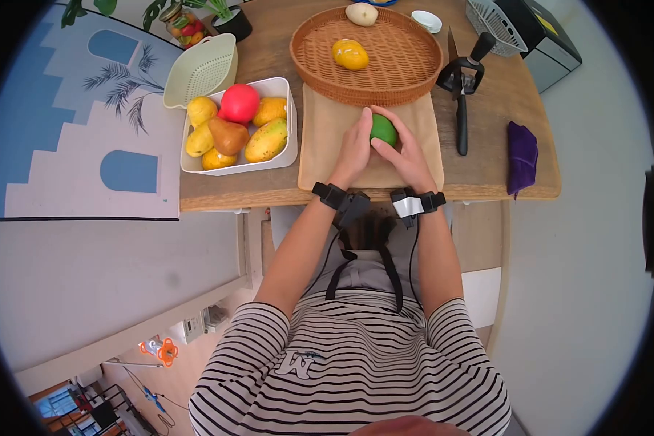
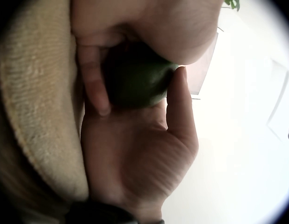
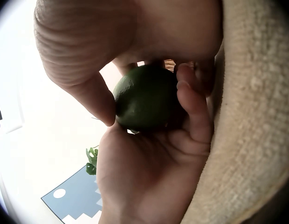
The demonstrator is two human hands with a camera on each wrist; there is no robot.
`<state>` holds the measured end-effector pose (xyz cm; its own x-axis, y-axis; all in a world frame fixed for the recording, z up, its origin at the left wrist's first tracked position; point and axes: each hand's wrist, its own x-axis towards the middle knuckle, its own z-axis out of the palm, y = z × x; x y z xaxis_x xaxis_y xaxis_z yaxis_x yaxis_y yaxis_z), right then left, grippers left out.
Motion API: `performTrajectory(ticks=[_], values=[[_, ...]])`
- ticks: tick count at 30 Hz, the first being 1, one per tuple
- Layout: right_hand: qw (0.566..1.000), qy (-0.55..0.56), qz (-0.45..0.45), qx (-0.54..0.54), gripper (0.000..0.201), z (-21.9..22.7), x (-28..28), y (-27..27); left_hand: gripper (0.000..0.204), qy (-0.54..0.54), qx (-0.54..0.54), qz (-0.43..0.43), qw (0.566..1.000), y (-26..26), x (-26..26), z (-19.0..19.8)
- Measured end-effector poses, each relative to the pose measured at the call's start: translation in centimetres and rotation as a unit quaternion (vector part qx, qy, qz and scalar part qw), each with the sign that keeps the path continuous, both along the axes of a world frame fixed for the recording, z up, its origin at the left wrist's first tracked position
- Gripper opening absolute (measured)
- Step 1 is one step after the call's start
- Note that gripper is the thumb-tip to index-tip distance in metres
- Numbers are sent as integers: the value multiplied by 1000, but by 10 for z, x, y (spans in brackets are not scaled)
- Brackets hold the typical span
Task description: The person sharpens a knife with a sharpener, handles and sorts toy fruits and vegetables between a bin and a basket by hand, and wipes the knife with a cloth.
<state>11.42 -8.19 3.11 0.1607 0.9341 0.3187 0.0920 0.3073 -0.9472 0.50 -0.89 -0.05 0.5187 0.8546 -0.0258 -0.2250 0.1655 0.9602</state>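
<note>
A round, smooth green fruit (image 1: 384,130) sits between both hands, over a beige cloth (image 1: 320,149) on the table. My left hand (image 1: 351,151) holds it from the left, with fingers bent about its far side. From the right, my right hand (image 1: 411,158) grips the fruit, and its thumb lies against the near side. Close up in the left wrist view, the green fruit (image 2: 137,81) looks dark and is partly covered by fingers. Seen from the right wrist, the right thumb tip presses the side of the green fruit (image 3: 144,98).
A round wicker tray (image 1: 312,62) behind the hands carries a yellow fruit (image 1: 350,54) and a pale potato-like item (image 1: 362,14). To the left, a white bin (image 1: 293,138) holds several fruits beside a colander (image 1: 203,69). A knife (image 1: 461,123) and a purple cloth (image 1: 522,156) lie right.
</note>
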Motion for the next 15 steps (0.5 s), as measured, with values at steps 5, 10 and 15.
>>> performTrajectory(ticks=[5, 10, 15], values=[[996, 79, 5, -32, 51, -5, 0, 0, 53, 3, 5, -29, 1000, 2, -1, -2], [994, 84, 3, -63, 56, -8, 3, 1, 52, 1, 55, -35, 998, 7, 3, -11], [994, 78, 71, -14, 71, 2, -4, -4, 49, -83, -79, -45, 992, 4, -2, -2]])
